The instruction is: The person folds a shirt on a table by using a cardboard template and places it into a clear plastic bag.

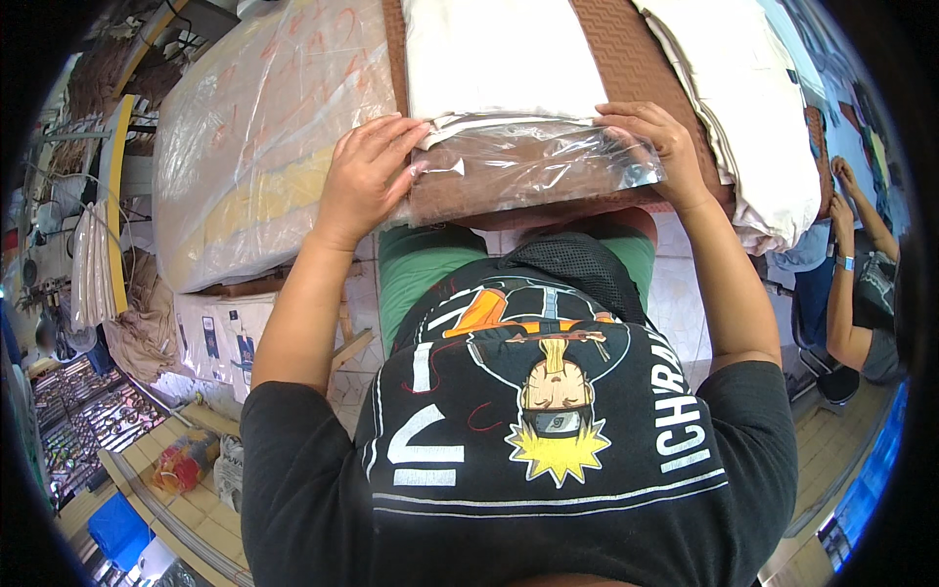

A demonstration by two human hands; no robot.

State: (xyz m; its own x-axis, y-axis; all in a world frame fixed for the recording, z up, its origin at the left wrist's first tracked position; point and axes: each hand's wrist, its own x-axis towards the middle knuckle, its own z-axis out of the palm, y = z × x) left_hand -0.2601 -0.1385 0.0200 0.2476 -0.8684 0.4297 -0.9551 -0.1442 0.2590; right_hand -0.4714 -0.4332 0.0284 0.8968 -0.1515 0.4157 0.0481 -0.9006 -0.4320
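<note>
A folded white garment [504,59] lies flat on the brown textured table cover in front of me. From its near end a clear plastic bag [528,171] stretches toward me, crinkled and shiny. How far the bag reaches around the cloth, I cannot tell. At the left corner my left hand [372,176] is closed, with fingertips and thumb pinching the bag's edge beside the cloth. My right hand [665,147] grips the opposite corner; its fingertips rest on the garment's end and its thumb shows through the plastic.
A large plastic-wrapped stack [274,127] fills the table's left side. More folded white garments [743,108] are piled at the right, hanging over the near edge. A co-worker's arms [851,235] are at far right. A yellow-edged rack [122,196] stands at left.
</note>
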